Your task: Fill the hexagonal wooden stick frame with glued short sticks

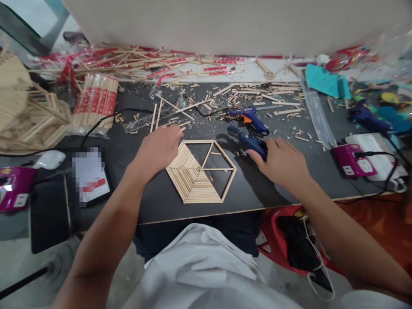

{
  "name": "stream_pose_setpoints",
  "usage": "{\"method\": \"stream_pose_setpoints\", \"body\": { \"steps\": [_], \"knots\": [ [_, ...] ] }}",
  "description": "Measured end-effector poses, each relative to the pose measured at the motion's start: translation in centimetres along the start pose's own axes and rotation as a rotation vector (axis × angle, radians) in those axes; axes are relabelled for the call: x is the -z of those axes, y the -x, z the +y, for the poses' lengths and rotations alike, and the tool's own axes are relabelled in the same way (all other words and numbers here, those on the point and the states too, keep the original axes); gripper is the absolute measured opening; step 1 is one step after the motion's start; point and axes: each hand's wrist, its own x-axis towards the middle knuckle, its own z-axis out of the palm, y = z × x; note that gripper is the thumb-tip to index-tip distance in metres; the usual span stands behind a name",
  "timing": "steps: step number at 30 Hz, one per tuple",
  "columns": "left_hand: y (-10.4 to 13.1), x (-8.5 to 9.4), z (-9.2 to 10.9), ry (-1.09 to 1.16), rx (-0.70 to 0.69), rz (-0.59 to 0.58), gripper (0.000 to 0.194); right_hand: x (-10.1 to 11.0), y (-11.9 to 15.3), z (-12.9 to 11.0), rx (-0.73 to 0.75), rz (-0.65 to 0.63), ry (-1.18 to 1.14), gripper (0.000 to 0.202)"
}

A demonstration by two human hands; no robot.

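A hexagonal frame of thin wooden sticks lies flat near the table's front edge. Its left and bottom sections are filled with sticks; the upper and right ones show dark table between a few bars. At its upper left is my left hand, fingers bent together near the short sticks; what they may pinch is too small to make out. To the right of the hexagon, my right hand is wrapped round dark blue pliers or a similar tool. A blue glue gun with an orange trigger lies just behind it.
Loose sticks and scraps litter the back. Bundled sticks, a phone and wooden lattice pieces are at left. On the right are a purple power adapter, a plastic ruler and cyan paper. Black cables cross the table.
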Motion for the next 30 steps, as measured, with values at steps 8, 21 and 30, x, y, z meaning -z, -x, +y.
{"method": "stream_pose_setpoints", "body": {
  "steps": [8, 21, 30],
  "knots": [
    [-1.1, -1.7, -0.4, 0.153, -0.145, 0.083, 0.035, -3.2, 3.0, 2.9, 0.003, 0.078, 0.027, 0.070],
    [-1.6, -4.2, 0.3, 0.251, -0.329, 0.293, 0.026, 0.4, 0.4, -0.9, 0.101, 0.255, -0.539, 0.036],
    [-1.4, -3.7, 0.2, 0.252, -0.297, 0.309, 0.030, 1.4, -7.0, -8.1, 0.499, 0.051, -0.857, 0.021]
  ]
}}
